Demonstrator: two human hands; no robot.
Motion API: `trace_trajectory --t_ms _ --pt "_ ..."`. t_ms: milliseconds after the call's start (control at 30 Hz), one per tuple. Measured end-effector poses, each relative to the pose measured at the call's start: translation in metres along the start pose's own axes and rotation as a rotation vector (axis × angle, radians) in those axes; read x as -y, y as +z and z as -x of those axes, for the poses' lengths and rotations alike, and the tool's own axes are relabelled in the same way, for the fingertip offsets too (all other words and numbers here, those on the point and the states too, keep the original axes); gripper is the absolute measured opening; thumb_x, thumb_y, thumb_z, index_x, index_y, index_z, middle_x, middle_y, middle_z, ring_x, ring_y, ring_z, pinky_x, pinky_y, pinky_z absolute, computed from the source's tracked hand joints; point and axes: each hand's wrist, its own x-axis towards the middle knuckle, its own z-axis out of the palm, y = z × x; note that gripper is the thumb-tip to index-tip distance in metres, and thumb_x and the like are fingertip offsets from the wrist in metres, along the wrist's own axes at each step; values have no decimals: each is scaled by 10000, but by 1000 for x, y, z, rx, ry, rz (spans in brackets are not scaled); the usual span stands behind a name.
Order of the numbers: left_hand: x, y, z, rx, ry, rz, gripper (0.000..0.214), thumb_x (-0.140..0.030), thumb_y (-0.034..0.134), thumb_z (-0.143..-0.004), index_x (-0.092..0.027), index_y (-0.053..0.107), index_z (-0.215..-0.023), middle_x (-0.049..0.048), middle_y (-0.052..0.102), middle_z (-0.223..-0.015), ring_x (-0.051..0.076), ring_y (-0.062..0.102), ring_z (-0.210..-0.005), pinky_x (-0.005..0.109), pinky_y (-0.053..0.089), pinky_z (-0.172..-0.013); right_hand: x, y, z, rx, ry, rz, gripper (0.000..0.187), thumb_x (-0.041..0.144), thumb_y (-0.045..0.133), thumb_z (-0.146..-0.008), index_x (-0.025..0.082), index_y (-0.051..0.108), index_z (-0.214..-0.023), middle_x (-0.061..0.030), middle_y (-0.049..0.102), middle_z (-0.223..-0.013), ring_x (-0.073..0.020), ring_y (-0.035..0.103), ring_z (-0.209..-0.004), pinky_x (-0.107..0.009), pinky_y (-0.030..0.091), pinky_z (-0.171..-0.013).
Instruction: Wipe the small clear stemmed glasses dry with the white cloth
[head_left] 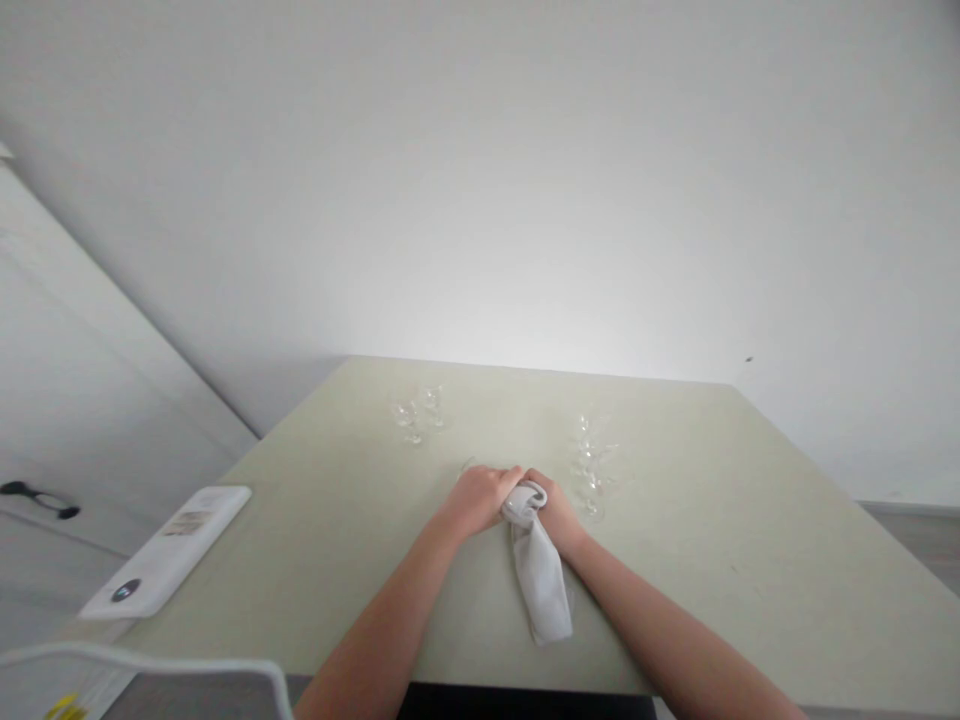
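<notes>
My left hand [484, 497] is closed around a clear glass [469, 464], most of it hidden; only a thin curved edge shows beyond the fingers. Against it, my right hand [553, 512] grips a pale grey cloth [541, 585], bunched at the top between both hands. The cloth's loose end hangs toward the table's near edge. Just beyond my right hand stands a row of clear stemmed glasses [589, 455]. Farther off to the left are two more small stemmed glasses, a nearer one [406, 418] and a farther one [433, 402].
All of this is on a pale greenish table [712, 560] set against a white wall [555, 200]. A white flat device [169, 550] with a label lies at the left edge. Past it stands a white cabinet [82, 380] with a black handle. A white tube [165, 664] crosses the lower left.
</notes>
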Motion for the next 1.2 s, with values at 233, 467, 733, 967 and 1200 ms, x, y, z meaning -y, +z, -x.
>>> trace_trajectory --t_ms 233,467,733,967,1200 --pt "-3 -2 -2 19 -46 25 286 -189 575 -823 -216 530 -1104 66 711 -901 206 680 -848 265 471 -729 -7 -3 -6 37 -16 -10 54 158 550 -686 185 531 -643 26 549 -597 -126 506 -583 -250 432 -568" --pt "-1 3 -3 16 -36 30 291 -200 594 -803 -202 536 -1088 67 710 -903 216 679 -856 271 473 -726 -1 -3 -5 38 -17 -4 54 147 531 -700 184 531 -661 12 578 -629 -126 508 -587 -251 413 -565" --pt "-5 12 -4 15 -45 54 384 -249 579 -825 -203 497 -1197 77 717 -938 208 679 -869 273 479 -752 -3 -4 -3 -3 5 -3 84 166 552 -692 205 507 -633 20 538 -579 -129 471 -537 -263 360 -520" --pt "-5 6 -5 17 -82 56 300 -267 602 -790 -208 531 -1075 54 718 -882 218 681 -829 269 466 -702 -6 -6 -8 39 25 -40 41 181 582 -653 200 548 -666 22 566 -618 -132 488 -568 -265 408 -561" --pt "-5 6 -4 28 -93 95 317 -297 593 -798 -228 514 -1097 39 720 -926 207 680 -854 251 455 -688 -8 -6 -9 59 42 -43 66 234 600 -685 199 545 -685 20 583 -638 -131 512 -588 -260 410 -578"
